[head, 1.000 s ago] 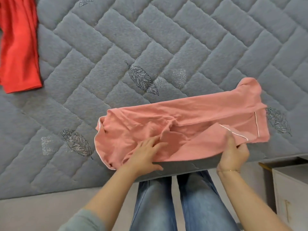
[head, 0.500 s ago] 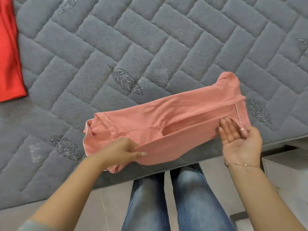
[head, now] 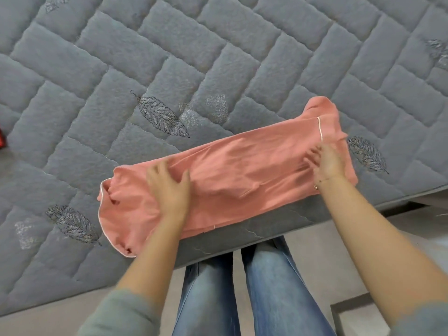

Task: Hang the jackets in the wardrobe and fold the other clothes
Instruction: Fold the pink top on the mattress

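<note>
A salmon-pink garment [head: 232, 170] with thin white piping lies folded into a long band along the near edge of the grey quilted mattress [head: 169, 57]. My left hand [head: 169, 187] lies palm down on its left part, fingers spread and flat. My right hand [head: 326, 161] presses flat on its right end, just below the white piping line; it is blurred by motion. Part of the garment's near edge hangs slightly over the mattress side.
A sliver of a red garment [head: 2, 143] shows at the far left edge. My legs in blue jeans [head: 242, 294] stand against the bed. A white cabinet corner [head: 351, 318] sits at the lower right on the pale floor.
Both hands lifted the near flap and laid it over the garment. They have let go and now press flat on top. The view shifted, so the red garment is almost out of frame.
</note>
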